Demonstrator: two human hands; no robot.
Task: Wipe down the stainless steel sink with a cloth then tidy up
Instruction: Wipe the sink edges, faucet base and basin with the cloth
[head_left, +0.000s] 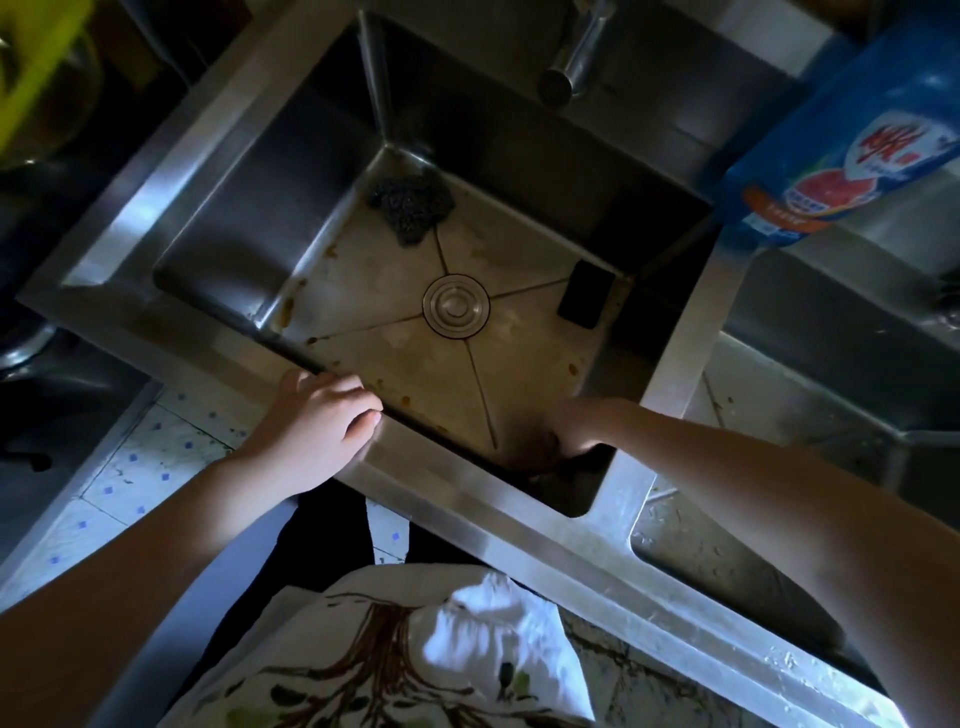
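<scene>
The stainless steel sink (171, 171) fills the middle of the view, its floor streaked with brown stains around the round drain (456, 306). My left hand (317, 421) rests on the sink's near rim with its fingers curled over the inner edge. My right hand (584, 423) is down inside the basin at the near wall, blurred, and holds a dark cloth (550, 460) against the steel at the bottom corner. Most of the cloth is hidden in shadow below the hand.
A grey steel-wool scourer (410, 208) lies in the far corner of the basin and a black sponge (587, 293) by the right wall. The faucet (571, 57) hangs over the back. A blue detergent bottle (852, 140) stands at the right, above a second basin (779, 415).
</scene>
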